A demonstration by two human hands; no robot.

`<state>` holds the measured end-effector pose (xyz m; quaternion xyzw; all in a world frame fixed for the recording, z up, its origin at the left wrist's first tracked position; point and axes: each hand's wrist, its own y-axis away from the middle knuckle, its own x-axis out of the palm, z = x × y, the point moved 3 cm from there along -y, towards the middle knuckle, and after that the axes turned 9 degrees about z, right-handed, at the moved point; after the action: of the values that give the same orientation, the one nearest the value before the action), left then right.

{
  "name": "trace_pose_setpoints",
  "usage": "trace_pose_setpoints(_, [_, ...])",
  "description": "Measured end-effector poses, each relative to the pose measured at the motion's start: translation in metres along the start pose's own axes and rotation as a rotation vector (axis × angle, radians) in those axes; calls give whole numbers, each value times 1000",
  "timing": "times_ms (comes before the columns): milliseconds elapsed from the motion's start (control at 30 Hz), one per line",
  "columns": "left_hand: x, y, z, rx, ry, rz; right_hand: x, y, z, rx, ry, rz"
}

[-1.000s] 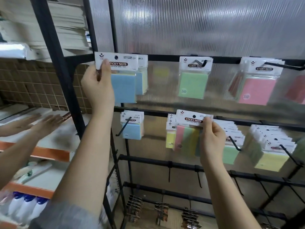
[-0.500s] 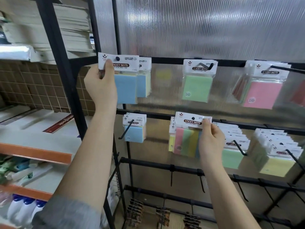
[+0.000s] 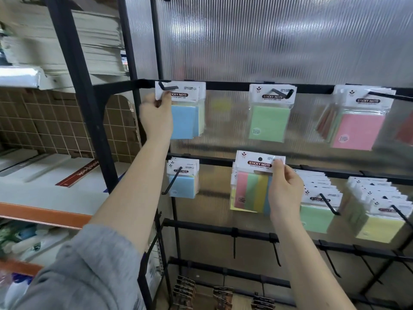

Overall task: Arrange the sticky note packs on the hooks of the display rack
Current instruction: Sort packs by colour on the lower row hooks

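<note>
My left hand (image 3: 156, 117) pinches the white header card of a blue sticky note pack (image 3: 182, 121). That pack now hangs on the top-left hook (image 3: 167, 87) of the black display rack (image 3: 223, 86), in front of another pack. My right hand (image 3: 285, 191) grips a striped pink, green, yellow and blue pack (image 3: 252, 191) by its header's right side. It holds the pack in front of the packs on the middle row, with its hang hole free of any hook.
Green (image 3: 269, 121) and pink packs (image 3: 355, 130) hang on the top row. A blue pack (image 3: 183, 186) hangs on the middle row's left, with dense rows of green (image 3: 317, 218) and yellow packs (image 3: 377, 229) on its right. Lower bars carry bare hooks. A shelving unit (image 3: 44, 215) stands at the left.
My left hand has slid the blue pack onto the top-left hook; the hook now sticks out through its header. My right hand keeps the striped pack in about the same spot.
</note>
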<state>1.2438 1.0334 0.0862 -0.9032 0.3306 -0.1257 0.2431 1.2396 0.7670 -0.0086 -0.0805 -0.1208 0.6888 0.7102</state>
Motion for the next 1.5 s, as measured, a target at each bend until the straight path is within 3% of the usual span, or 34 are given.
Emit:
trace_pose_setpoints(533, [19,-16,12,-116,-94,-9,-6,-5,2,-20,-8,-19])
trace_pose_setpoints(867, [15,19,18,-26,-214,-100,-17,4,5,-13,-41,-43])
trace_pose_setpoints(1000, [18,47,11,-23,-200,24,-26,11,6,2,-80,-71])
trace_pose_setpoints(1200, [24,84,27,-101,-322,382,-49,21,7,-33,-127,-142])
trace_pose_setpoints(1500, [67,130,26,-59,-571,630,-103,32,27,-107,-85,-320])
